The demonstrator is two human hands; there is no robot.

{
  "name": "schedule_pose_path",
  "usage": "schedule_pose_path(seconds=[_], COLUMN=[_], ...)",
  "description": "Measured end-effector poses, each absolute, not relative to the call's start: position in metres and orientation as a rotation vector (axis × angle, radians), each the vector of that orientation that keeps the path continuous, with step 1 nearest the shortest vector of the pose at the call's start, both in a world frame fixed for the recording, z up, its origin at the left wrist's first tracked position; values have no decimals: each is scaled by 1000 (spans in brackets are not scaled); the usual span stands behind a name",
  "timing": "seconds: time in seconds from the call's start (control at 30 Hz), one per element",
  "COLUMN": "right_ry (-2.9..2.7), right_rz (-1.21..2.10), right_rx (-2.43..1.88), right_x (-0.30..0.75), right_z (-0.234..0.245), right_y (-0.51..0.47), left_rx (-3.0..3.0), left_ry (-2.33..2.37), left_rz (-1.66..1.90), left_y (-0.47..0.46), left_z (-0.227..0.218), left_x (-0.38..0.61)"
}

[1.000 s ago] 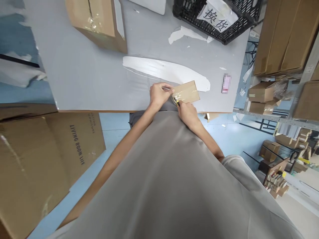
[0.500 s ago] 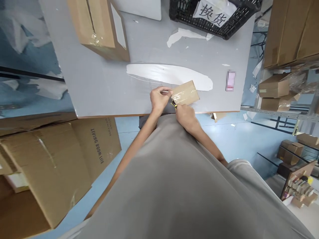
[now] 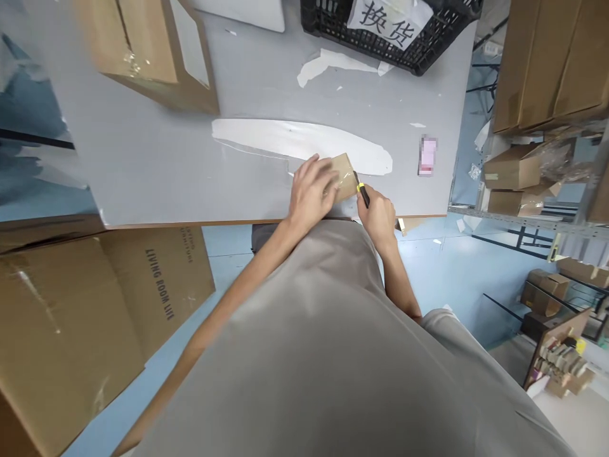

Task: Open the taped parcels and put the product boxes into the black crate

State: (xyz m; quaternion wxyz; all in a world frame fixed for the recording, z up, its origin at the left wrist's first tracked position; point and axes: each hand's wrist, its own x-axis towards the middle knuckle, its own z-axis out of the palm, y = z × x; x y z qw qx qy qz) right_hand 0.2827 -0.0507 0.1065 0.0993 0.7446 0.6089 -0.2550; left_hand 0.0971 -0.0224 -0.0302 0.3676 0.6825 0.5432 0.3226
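A small brown cardboard box [image 3: 346,176] with shiny clear tape lies near the front edge of the table. My left hand [image 3: 309,195] is laid over its left end, gripping it, with the fingers somewhat blurred. In my right hand [image 3: 379,219] is a black and yellow utility knife [image 3: 363,192]. Its tip points up and left, at the right edge of the small box. I cannot tell whether the blade cuts into the cardboard. Just behind the box lies a long white strip of paper [image 3: 299,139].
A large taped carton [image 3: 143,57] stands at the table's back left. At the back is a black plastic crate [image 3: 328,28] with a paper label. A small pink item [image 3: 427,155] lies to the right. Below the table's left edge is a big carton [image 3: 118,304].
The knife has moved from the box's near left side to its right edge. My left hand has shifted from the corner to lie over the box. The camera view has turned slightly.
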Motion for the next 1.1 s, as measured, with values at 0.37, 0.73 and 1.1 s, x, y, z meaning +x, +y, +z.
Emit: schedule_pose_path(seconds=[0.37,0.73,1.1], right_ry=[1784,1777,1730], right_rz=[-729,-739,-707], right_rx=[2043,2011,1996], right_x=[290,285,275], right_z=[92,92,97], right_y=[-36,-20,-9], left_rx=[1879,1843,1869], left_ry=[1295,1302,1318], left_rz=[655,662,669], left_y=[-18,-22,-23], left_z=[-39,-43,-48], left_x=[120,118,119])
